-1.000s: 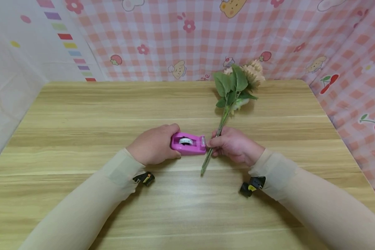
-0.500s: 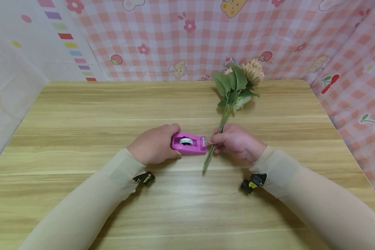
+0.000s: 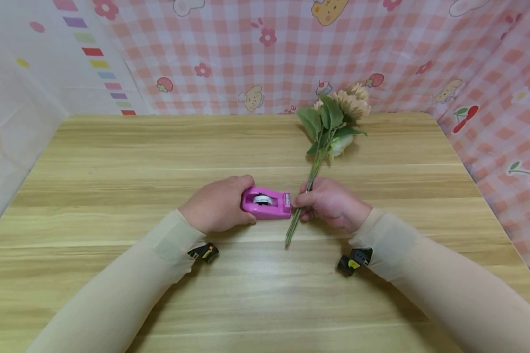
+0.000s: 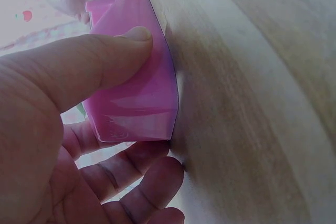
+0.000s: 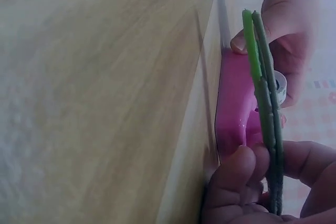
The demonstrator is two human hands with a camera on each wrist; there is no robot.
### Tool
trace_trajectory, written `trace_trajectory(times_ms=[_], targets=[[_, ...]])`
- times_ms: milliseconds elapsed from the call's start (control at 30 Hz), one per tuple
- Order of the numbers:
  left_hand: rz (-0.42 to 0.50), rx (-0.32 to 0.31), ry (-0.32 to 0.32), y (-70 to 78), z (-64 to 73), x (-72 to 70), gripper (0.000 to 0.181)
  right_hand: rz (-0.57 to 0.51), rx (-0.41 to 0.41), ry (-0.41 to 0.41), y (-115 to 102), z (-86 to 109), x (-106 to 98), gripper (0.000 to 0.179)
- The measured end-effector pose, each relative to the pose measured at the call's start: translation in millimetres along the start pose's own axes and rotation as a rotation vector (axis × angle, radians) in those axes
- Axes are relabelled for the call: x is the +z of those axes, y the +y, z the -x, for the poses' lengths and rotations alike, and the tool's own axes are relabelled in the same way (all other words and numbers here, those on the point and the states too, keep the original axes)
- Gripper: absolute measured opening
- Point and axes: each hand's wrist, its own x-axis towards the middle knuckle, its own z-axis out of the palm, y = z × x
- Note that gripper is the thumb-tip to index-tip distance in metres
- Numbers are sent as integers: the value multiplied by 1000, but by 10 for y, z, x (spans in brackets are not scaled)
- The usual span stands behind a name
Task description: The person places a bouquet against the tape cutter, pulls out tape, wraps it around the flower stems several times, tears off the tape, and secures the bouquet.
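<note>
A pink tape dispenser [image 3: 267,210] with a small white tape roll [image 3: 262,199] sits on the table. My left hand [image 3: 218,203] grips its rear end from the left; the left wrist view has the thumb [image 4: 94,64] along its side. My right hand [image 3: 333,203] holds a bunch of artificial flowers [image 3: 351,105] by the stems [image 3: 314,171], its fingertips right at the dispenser's cutter end. Green stem ends [image 5: 265,93] stick out past those fingers in the right wrist view, overlapping the dispenser. The bunch leans away, with cream blooms and green leaves [image 3: 331,113] at the far end.
The wooden table [image 3: 159,152] reaches back to a pink checked cloth [image 3: 229,44] with cartoon prints. White cloth [image 3: 22,98] hangs at the left, more checked cloth [image 3: 512,132] at the right. The flower heads lie close to the back cloth.
The right hand and the flowers have shifted slightly right, then back left; the flower heads now hang a little further left. The left hand and tape dispenser stay in place.
</note>
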Motion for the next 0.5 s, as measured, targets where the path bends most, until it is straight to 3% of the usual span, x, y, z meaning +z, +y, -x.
trace_trajectory(times_ms=[133,333,500], targets=[[3,-1,1,3,1,-1,44,15,-7,0,15,19,-4,16],[3,2,5,8,2,-6,44,-140,-1,15,29,53,-73,17],[2,3,6,11,-1,0,44,-150,-21,21,32,93,-89,17]])
